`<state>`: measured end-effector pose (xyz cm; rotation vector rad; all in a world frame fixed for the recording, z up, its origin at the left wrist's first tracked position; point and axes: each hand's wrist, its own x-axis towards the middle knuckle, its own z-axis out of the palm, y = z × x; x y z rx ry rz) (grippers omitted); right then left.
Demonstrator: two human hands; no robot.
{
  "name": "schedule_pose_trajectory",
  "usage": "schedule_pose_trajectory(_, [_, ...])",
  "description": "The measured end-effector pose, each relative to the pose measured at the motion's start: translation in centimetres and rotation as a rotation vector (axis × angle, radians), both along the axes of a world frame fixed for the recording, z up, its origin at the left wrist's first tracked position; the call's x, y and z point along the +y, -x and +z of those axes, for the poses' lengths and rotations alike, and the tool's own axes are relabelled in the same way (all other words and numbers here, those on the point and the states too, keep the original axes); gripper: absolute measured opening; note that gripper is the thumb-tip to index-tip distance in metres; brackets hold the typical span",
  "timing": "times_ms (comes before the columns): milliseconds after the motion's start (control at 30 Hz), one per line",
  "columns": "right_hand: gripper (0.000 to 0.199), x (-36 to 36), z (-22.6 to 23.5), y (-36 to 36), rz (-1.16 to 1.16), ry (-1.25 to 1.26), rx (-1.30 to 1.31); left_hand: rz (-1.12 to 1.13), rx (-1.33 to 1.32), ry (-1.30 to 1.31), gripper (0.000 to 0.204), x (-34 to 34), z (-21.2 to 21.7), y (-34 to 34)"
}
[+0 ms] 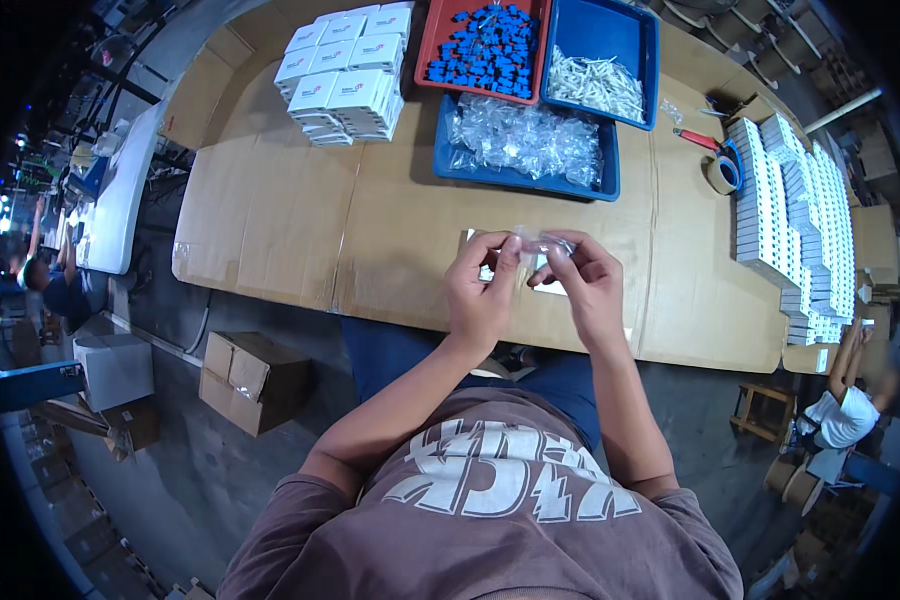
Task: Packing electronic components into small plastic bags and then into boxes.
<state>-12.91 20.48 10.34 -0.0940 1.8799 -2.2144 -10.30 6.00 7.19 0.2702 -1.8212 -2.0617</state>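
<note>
Above the near part of the cardboard-covered table, my left hand [480, 290] and my right hand [592, 290] pinch a small clear plastic piece [543, 243] between thumbs and fingertips, one at each end. Whether it is a bag or a moulded part is too small to tell. Under the fingers, a flat white thing [552, 288] lies on the table, mostly hidden by my hands. Straight ahead of them, a blue tray [526, 187] holds a heap of similar clear plastic pieces.
At the back stand a red tray [433, 42] of small blue parts and another blue tray [652, 60] of white pieces. White boxes [342, 85] are stacked at back left. On the right are a tape roll [720, 174], a red-handled tool [697, 139] and stacked white-grey units [770, 215].
</note>
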Motion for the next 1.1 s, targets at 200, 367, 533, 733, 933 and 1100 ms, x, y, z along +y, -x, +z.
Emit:
schedule_pose_trajectory(200, [0.02, -1.4, 0.2, 0.7, -0.141, -0.039, 0.074, 0.031, 0.096, 0.114, 0.019, -0.2, 0.1, -0.2])
schedule_pose_trajectory(367, [0.021, 1.2, -0.3, 2.1, -0.395, -0.275, 0.298, 0.111, -0.029, -0.074, 0.025, -1.4, 0.5, 0.4])
schedule_pose_trajectory(533, [0.02, 1.0, 0.9, 1.2, -0.281, -0.199, 0.236, 0.062, -0.066, -0.127, 0.026, -0.7, 1.2, 0.7])
schedule_pose_trajectory(733, [0.03, -0.1, -0.3, 1.0, -0.156, -0.057, 0.082, -0.088, -0.18, -0.213, 0.029, -0.3, 0.8, 0.3])
schedule_pose_trajectory(933, [0.026, -0.3, 0.2, 1.0, -0.188, -0.122, 0.139, -0.027, -0.19, -0.157, 0.027, -0.6, 0.1, 0.6])
schedule_pose_trajectory(1100, [0.029, -0.8, -0.2, 0.8, -0.12, -0.216, 0.156, -0.029, -0.152, -0.182, 0.026, -0.6, 0.1, 0.6])
